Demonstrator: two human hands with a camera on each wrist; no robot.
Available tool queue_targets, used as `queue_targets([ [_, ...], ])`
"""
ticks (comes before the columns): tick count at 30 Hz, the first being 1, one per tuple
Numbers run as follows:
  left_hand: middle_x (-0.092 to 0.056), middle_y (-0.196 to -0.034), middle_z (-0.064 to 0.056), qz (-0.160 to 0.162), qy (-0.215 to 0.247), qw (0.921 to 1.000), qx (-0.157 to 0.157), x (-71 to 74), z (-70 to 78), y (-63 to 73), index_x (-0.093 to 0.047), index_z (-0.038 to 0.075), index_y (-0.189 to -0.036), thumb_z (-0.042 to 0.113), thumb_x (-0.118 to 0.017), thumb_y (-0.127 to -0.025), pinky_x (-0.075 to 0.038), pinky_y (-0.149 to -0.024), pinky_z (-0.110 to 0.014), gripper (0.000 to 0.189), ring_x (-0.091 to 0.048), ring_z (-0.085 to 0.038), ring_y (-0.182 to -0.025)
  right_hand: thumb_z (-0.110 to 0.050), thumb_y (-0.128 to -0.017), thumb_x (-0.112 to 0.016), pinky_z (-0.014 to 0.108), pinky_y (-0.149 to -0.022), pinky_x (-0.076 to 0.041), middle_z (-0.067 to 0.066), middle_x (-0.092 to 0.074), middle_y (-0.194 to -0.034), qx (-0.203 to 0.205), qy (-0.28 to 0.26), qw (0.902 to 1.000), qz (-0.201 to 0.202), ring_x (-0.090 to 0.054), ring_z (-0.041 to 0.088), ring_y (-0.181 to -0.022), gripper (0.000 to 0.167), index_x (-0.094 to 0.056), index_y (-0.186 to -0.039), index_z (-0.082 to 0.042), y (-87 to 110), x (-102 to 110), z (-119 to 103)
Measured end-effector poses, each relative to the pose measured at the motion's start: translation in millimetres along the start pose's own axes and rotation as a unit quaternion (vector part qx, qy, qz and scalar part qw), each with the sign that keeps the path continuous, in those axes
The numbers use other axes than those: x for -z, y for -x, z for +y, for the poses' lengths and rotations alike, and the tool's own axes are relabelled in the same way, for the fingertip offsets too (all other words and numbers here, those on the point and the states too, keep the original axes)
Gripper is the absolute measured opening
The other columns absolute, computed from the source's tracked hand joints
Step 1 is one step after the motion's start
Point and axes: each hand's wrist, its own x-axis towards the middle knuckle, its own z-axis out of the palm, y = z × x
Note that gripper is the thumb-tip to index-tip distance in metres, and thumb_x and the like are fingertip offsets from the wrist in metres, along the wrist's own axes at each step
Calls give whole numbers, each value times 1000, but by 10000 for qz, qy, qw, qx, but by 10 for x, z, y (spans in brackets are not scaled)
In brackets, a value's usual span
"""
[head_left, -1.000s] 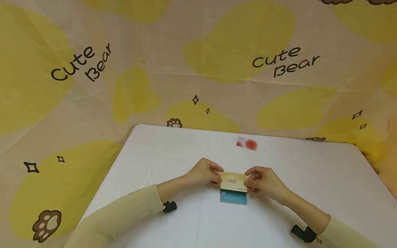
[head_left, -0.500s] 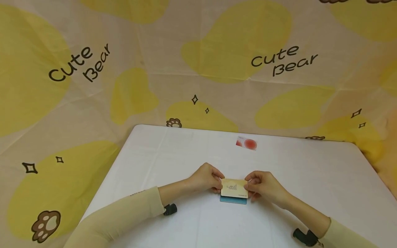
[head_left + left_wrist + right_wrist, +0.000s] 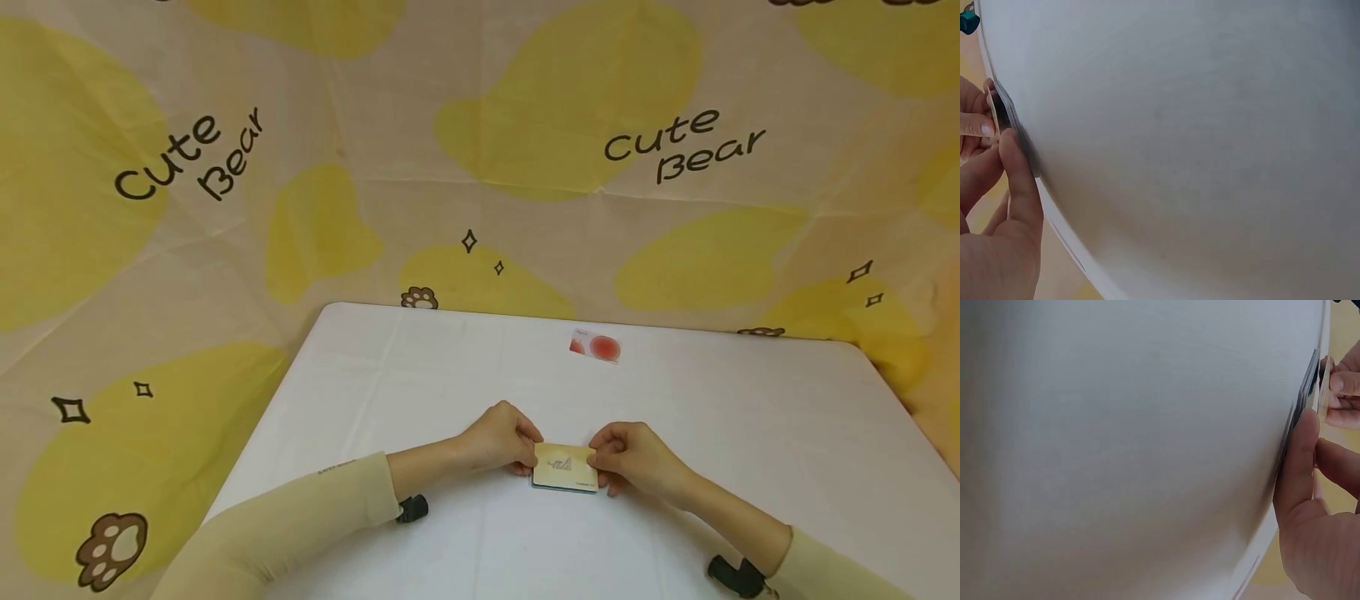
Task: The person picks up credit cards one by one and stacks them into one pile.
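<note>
Both hands hold a pale yellow card (image 3: 566,465) by its two short ends, in the middle of the head view. My left hand (image 3: 498,439) pinches the left end between thumb and fingers. At the right end, my right hand (image 3: 637,458) pinches likewise. Beneath the yellow card lies a small stack of cards (image 3: 1015,122), seen edge-on in the left wrist view; a narrow gap shows between it and the yellow card. From above, only a thin teal edge of the stack shows along the near side. The rest of it is covered.
A white and red card (image 3: 596,346) lies farther back on the white table (image 3: 420,367). Behind the table's far edge hangs a cream and yellow printed cloth (image 3: 525,167).
Both hands have drawn the yellow card toward the person, over the teal card. The teal card's face, visible a second ago, is now covered except for its near edge.
</note>
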Motion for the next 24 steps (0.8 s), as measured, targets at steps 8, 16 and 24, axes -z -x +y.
queue_targets([
  [8, -72, -76, -17, -18, -320, 9995, -15, -12, 2, 17, -73, -11, -103, -20, -72, -76, -56, -54, -23, 28, -65, -15, -56, -4, -96, -73, 29, -57, -58, 9, -66, -77, 22, 254, 9997, -37, -64, 20, -67, 18, -63, -105, 8, -18, -17, -17],
  [16, -71, -77, -9, -50, -521, 9986, -14, -16, 5, 3, -74, -10, -101, -20, -71, -75, -55, -53, -22, 28, -63, -14, -55, -4, -94, -74, 28, -53, -55, 7, -64, -73, 38, 618, 9981, 57, -61, 18, -61, 14, -64, -100, 4, -34, -33, -11],
  [24, -72, -80, -11, -123, -505, 9985, 143, -10, 35, -12, -74, -6, -95, -21, -71, -75, -52, -50, -20, 25, -61, -15, -53, -4, -94, -74, 27, -51, -53, 6, -63, -71, 88, 995, 9950, 93, -58, 17, -58, 10, -67, -97, 1, -33, -47, -20],
])
